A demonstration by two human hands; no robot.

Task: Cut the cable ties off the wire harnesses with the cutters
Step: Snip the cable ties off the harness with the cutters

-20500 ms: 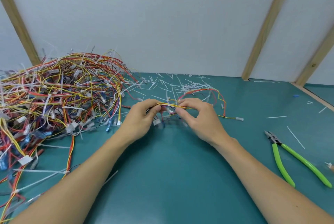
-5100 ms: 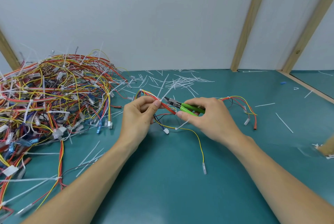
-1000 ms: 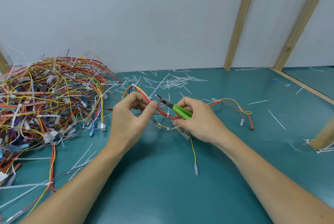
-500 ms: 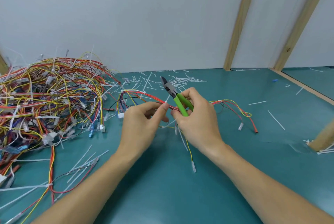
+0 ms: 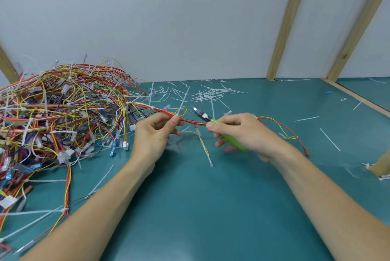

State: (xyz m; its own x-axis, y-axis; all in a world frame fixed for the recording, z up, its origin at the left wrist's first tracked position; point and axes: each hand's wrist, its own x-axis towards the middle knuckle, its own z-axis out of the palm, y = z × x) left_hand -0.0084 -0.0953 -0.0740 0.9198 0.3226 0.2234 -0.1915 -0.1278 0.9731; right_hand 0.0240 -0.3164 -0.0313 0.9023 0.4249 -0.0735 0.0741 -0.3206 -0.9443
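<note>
A red, orange and yellow wire harness is stretched between my two hands above the teal table. My left hand pinches it near a white cable tie whose tail sticks up. My right hand grips the green-handled cutters and also pinches the harness with thumb and forefinger. The cutters' metal jaws point up and left, just right of the tie. The harness's right end trails past my right wrist.
A big tangled heap of tied harnesses fills the left of the table. Cut white tie pieces lie scattered at the back near the white wall. Wooden posts stand at the right; a wooden piece sits at the right edge.
My hands moved apart and pulled the harness straight. The cutters tipped from pointing upward to pointing left, their jaws now close to the tie by my left thumb.
</note>
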